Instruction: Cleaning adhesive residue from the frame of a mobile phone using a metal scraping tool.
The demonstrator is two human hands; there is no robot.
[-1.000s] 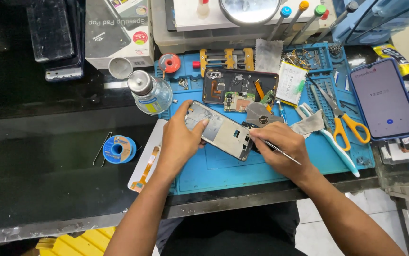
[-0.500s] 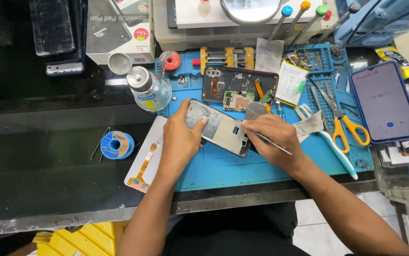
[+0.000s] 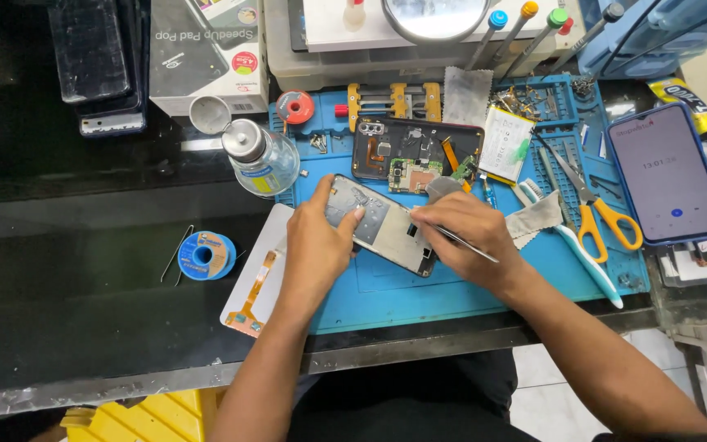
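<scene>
Both hands have slid a bit up and left on the blue mat (image 3: 468, 286) since a second ago, taking the phone frame (image 3: 382, 225) along. Left hand (image 3: 316, 241) is clamped round its left end, fingers curled over the top edge. Right hand (image 3: 464, 233) pinches thin metal tweezers (image 3: 468, 244), tip down at the frame's right end. An opened phone (image 3: 415, 151) lies just behind, yellow-handled scissors (image 3: 591, 209) off to the right on the counter (image 3: 83, 270).

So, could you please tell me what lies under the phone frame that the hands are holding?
The blue mat lies under the phone frame; whatever sits directly beneath is covered by both hands.
</scene>
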